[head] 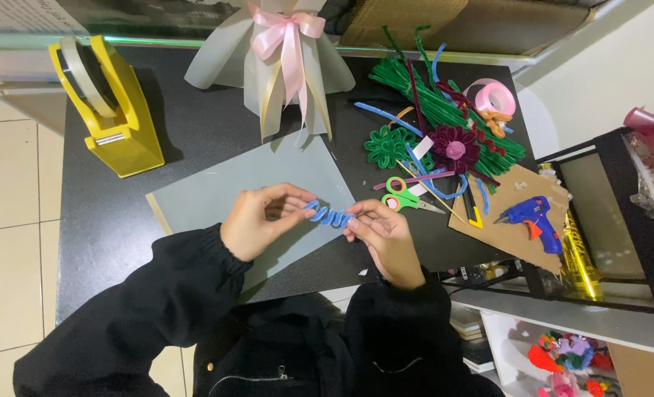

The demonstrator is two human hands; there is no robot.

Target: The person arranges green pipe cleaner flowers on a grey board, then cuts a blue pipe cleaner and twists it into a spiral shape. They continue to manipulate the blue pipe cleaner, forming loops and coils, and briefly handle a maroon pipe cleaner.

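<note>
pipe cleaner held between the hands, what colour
Light blue, coiled pipe cleaner, seen in the head view.

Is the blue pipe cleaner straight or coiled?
Coiled: the blue pipe cleaner shows several wavy loops between the left hand and right hand.

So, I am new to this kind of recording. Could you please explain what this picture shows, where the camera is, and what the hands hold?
There is no machine here. One camera sits on a person's head and looks down at their two bare hands over a dark table. The left hand and the right hand each pinch one end of a blue pipe cleaner twisted into a coil, above a grey sheet. Around lie a yellow tape dispenser, green-handled scissors, a blue glue gun, more pipe cleaners and a wrapped bouquet with a pink bow.
</note>
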